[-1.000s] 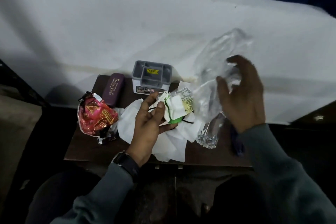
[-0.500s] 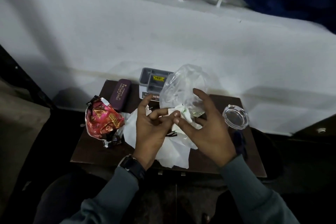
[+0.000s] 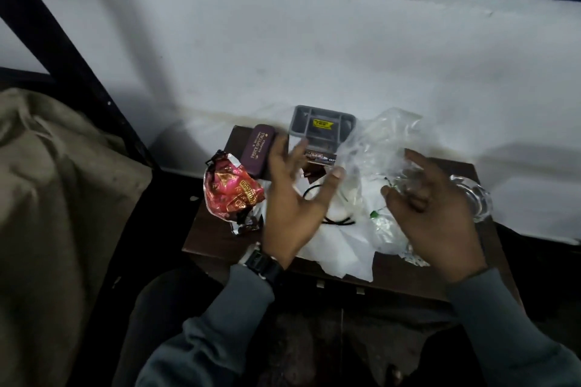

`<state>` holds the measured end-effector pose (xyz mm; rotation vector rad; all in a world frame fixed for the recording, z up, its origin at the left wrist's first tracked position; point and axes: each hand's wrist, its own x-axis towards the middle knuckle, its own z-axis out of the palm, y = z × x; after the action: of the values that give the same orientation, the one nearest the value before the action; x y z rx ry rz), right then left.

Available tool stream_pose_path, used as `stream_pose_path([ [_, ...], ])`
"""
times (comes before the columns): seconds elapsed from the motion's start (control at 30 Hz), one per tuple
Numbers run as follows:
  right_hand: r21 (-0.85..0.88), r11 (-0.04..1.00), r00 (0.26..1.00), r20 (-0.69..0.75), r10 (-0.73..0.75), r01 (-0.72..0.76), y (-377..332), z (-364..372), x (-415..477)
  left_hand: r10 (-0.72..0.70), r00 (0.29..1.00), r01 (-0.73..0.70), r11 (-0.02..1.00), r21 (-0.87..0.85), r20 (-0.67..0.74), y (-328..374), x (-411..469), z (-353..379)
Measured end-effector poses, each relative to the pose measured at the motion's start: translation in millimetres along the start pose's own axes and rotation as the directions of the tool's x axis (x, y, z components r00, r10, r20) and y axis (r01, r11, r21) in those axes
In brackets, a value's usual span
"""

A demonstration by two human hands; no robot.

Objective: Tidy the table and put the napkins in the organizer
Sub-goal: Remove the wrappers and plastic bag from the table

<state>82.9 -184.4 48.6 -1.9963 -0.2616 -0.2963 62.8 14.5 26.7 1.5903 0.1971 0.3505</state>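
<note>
White napkins (image 3: 339, 245) lie crumpled in the middle of a small brown table (image 3: 217, 239). A grey organizer (image 3: 320, 126) with several compartments stands at the table's back edge. My left hand (image 3: 292, 195) hovers over the napkins with fingers spread and holds nothing. My right hand (image 3: 434, 214) has curled fingers in a clear plastic bag (image 3: 377, 148), which stands up between the two hands with white paper and a green bit inside. A thin black loop (image 3: 338, 221) lies on the napkins.
A purple glasses case (image 3: 259, 151) and a red foil snack wrapper (image 3: 232, 195) sit at the table's left. A clear glass ashtray (image 3: 474, 201) is at the right, partly behind my right hand. A white surface rises behind the table, and olive cloth (image 3: 63, 198) lies to the left.
My hands, pinched together at the bag's mouth half a second ago, have drawn apart. The left hand has opened and let go; the bag stays by the right hand.
</note>
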Motion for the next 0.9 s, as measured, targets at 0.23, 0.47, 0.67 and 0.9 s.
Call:
stream_pose_path([
  [0.23,-0.179,0.982,0.998,0.012,-0.056,0.057,-1,-9,-4,-0.184,0.932,0.36,0.591,0.722,-0.314,-19,26,-78],
  [0.47,-0.54,0.758,0.915,0.357,-0.187,0.366,-23,3,-8,-0.325,0.835,0.549,0.543,0.636,-0.443,-39,33,-93],
  [0.67,-0.563,0.754,0.923,0.357,-0.147,0.338,-27,-2,-6,-0.31,0.851,0.521,0.597,0.61,-0.424,-41,31,-92],
  [0.9,-0.609,0.702,0.923,0.329,-0.201,0.37,-33,-3,-9,-0.117,0.912,0.299,0.846,0.441,-0.394,-15,20,-90],
])
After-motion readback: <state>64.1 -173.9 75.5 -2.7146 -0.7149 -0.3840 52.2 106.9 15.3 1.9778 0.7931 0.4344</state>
